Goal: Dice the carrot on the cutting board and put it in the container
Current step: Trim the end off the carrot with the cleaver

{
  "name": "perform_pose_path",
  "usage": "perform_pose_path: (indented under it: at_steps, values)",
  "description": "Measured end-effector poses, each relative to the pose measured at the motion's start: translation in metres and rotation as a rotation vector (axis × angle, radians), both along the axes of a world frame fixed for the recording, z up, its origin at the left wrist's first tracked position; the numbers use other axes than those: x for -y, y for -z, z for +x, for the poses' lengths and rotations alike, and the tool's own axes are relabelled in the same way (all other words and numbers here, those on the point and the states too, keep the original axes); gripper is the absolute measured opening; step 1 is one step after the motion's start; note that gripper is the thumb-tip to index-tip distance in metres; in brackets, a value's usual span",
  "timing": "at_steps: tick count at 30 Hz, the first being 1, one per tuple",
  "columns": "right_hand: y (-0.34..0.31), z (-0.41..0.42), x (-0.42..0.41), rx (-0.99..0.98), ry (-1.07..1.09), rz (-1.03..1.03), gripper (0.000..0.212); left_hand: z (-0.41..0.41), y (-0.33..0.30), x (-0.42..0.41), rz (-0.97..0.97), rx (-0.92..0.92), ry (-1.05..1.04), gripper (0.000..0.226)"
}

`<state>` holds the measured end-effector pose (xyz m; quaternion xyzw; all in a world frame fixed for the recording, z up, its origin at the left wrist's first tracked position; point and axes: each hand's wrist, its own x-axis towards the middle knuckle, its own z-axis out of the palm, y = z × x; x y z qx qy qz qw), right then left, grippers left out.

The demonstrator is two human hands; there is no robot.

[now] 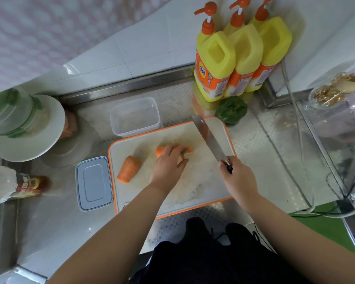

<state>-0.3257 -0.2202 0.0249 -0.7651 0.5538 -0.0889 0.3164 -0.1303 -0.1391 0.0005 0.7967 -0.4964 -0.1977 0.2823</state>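
Observation:
A white cutting board with an orange rim lies on the steel counter. My left hand holds down a carrot piece in the middle of the board, fingers curled over it. A second, thicker carrot piece lies loose at the board's left. My right hand grips the handle of a cleaver, its blade raised and angled up-left, to the right of the held carrot. The clear plastic container stands empty just behind the board.
The container's grey lid lies left of the board. A green pepper and three yellow pump bottles stand behind. A plate with a glass jar and a sauce bottle sit at left. Cables run at right.

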Motion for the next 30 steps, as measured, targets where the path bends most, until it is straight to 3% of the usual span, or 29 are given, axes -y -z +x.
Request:
perform_pose_path:
  at_steps: [4, 6, 9, 15, 20, 24, 27, 30]
  values:
    - [0.003, -0.01, 0.006, 0.065, 0.16, 0.047, 0.016, -0.009, -0.017, 0.072, -0.015, -0.343, -0.163, 0.027]
    - [0.002, -0.014, 0.008, 0.108, 0.23, 0.05, 0.027, -0.011, -0.014, 0.098, 0.062, -0.411, -0.117, 0.024]
    - [-0.002, -0.016, 0.011, 0.139, 0.273, 0.089, 0.037, -0.003, 0.001, 0.099, 0.219, -0.158, 0.023, 0.035]
    - [0.003, -0.008, 0.01, 0.096, 0.162, 0.133, 0.031, 0.018, 0.023, 0.018, 0.141, 0.192, 0.029, 0.037]
    - [0.006, 0.006, 0.0, -0.044, -0.012, 0.142, 0.021, 0.021, 0.03, -0.015, 0.07, 0.312, 0.197, 0.028]
    - [0.003, 0.017, -0.005, -0.151, -0.158, 0.153, 0.016, 0.009, 0.036, -0.055, -0.021, 0.369, 0.407, 0.05]
    - [0.006, 0.024, -0.012, -0.211, -0.281, 0.136, 0.021, -0.003, 0.042, -0.089, -0.07, 0.399, 0.365, 0.054]
    - [0.007, 0.029, -0.022, -0.289, -0.415, 0.162, 0.024, -0.012, 0.044, -0.103, -0.132, 0.411, 0.219, 0.023]
